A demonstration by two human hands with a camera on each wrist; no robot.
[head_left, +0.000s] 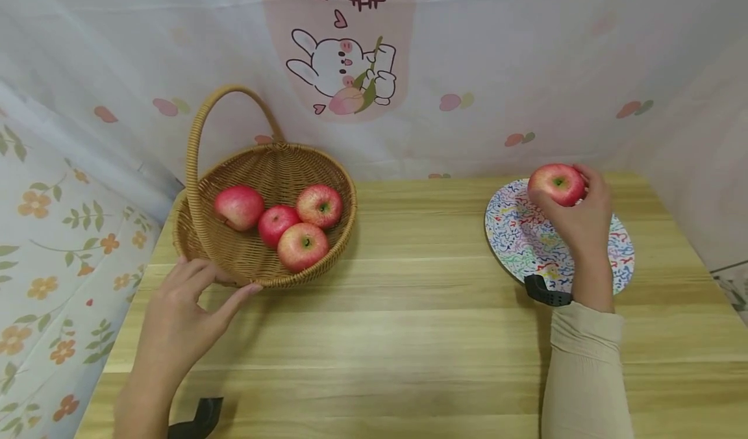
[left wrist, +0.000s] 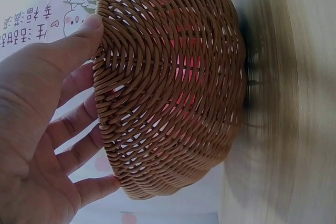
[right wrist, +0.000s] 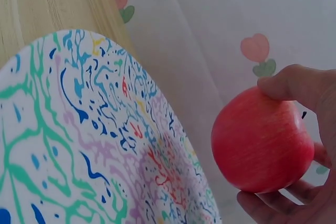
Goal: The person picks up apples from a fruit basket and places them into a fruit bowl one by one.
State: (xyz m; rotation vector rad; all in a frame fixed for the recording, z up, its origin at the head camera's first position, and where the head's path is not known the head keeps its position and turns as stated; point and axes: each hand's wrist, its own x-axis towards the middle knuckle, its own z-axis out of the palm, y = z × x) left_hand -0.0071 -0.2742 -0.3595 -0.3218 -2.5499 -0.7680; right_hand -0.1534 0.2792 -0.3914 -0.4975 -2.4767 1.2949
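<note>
On the left of the head view, a wicker basket with an arched handle holds several red apples. My left hand holds the basket's near rim, thumb and fingers spread along it. In the left wrist view the thumb lies on the wicker edge, and some fingertips are hidden behind it. Over a round plate with a colourful squiggle pattern, my right hand grips another red apple from the side. The right wrist view shows this apple raised apart from the plate.
Both the basket and the plate stand on a wooden table. A white cloth printed with a rabbit hangs along the back edge. Flowered cloth hangs at the left side.
</note>
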